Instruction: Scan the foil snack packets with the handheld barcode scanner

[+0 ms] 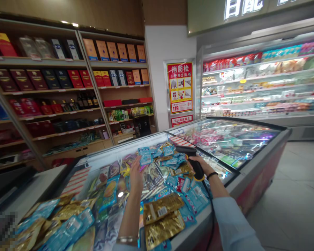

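Observation:
I lean over an open chest freezer packed with ice-cream packets. My left hand reaches in and grips a small blue packet near the middle of the heap. My right hand is closed round the handle of a black barcode scanner, whose head points left toward the blue packets. A black band sits on my right wrist, a bracelet on my left. Gold packets lie close to me by the freezer's near edge.
The freezer's sliding glass lid covers its right half. Shelves of boxed bottles line the left wall. A lit refrigerated display runs along the right. A red fire-hydrant notice hangs on the white pillar. Tiled floor lies to the right.

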A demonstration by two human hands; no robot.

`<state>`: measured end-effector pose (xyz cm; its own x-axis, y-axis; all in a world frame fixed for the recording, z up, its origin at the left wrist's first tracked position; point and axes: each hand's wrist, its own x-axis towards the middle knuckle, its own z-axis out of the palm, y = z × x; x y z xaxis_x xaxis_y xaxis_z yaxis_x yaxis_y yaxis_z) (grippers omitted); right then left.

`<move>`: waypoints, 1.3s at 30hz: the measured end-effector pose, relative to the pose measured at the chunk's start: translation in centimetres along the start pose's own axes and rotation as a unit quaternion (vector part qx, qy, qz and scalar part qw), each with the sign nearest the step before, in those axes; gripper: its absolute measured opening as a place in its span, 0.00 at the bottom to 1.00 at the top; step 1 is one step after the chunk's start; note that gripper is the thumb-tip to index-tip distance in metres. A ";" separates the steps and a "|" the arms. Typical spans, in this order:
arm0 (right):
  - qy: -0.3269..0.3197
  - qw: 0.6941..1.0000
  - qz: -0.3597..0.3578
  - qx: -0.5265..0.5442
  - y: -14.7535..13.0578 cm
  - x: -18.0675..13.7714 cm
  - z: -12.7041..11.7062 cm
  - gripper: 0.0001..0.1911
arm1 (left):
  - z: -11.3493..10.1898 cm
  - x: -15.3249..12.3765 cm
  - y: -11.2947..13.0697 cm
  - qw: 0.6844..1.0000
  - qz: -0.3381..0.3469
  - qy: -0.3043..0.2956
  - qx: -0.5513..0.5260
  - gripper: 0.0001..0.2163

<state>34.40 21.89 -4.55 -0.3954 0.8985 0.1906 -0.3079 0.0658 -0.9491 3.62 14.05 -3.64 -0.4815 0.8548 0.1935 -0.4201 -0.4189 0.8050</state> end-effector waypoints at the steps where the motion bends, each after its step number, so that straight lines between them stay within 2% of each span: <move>1: -0.003 1.000 -0.002 0.004 0.0 -0.4 -0.1 0.18 | 0.1 -0.2 0.2 1.000 0.007 0.004 0.002 0.13; 9: -0.055 0.998 0.008 -0.023 -1.1 -2.1 1.1 0.17 | 0.4 -0.6 0.8 0.997 0.082 0.003 -0.014 0.12; 13: -0.067 0.997 0.031 -0.027 -0.9 -2.2 1.0 0.18 | 0.1 -0.6 0.6 0.995 0.094 -0.011 -0.023 0.14; 18: -0.064 0.996 0.046 -0.034 -1.0 -2.3 1.3 0.18 | 0.2 -0.7 0.5 0.995 0.088 -0.025 -0.031 0.15; 25: -0.059 0.997 0.035 -0.027 -1.5 -2.3 1.6 0.18 | 0.4 -0.7 0.5 0.997 0.069 -0.008 -0.032 0.14; 29: -0.038 0.998 0.037 -0.015 -1.8 -2.4 1.9 0.19 | 1.1 -1.3 0.3 0.998 0.037 -0.003 -0.055 0.16; 32: -0.014 0.999 0.049 -0.018 -2.6 -3.5 2.8 0.19 | 2.2 -2.3 -0.1 0.998 0.000 0.015 -0.055 0.16; 35: -0.014 0.999 0.036 -0.026 -3.7 -5.0 4.1 0.17 | 3.2 -3.1 0.3 0.997 -0.030 0.060 -0.036 0.16; 39: -0.018 0.996 0.046 -0.073 -4.3 -6.6 6.6 0.17 | 2.5 -4.1 2.9 0.994 0.015 0.110 -0.012 0.16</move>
<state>32.65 12.88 -0.06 -0.4482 0.8874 0.1079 -0.1413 0.0488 -0.9888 6.26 10.09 -0.72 -0.6496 0.7553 0.0871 -0.4209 -0.4526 0.7861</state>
